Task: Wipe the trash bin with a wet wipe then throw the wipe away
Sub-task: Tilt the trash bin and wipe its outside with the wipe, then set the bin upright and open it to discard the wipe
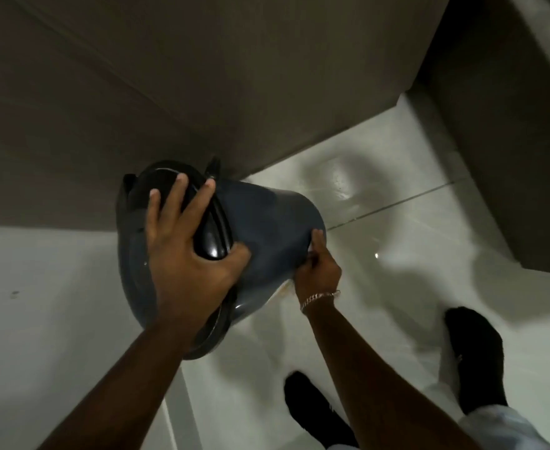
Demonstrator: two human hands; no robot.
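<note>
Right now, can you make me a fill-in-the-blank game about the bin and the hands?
1. The trash bin is not upright; it is ____.
2. The left hand is spread over the bin's black ____.
3. The bracelet is on the ____ wrist.
4. Both feet wear ____ socks.

Missing words: tilted; lid; right; black

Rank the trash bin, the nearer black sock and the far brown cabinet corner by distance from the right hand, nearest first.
1. Trash bin: touching the right hand, to its left.
2. Nearer black sock: below the hand, on the floor.
3. Brown cabinet corner: farthest, up to the right.
</note>
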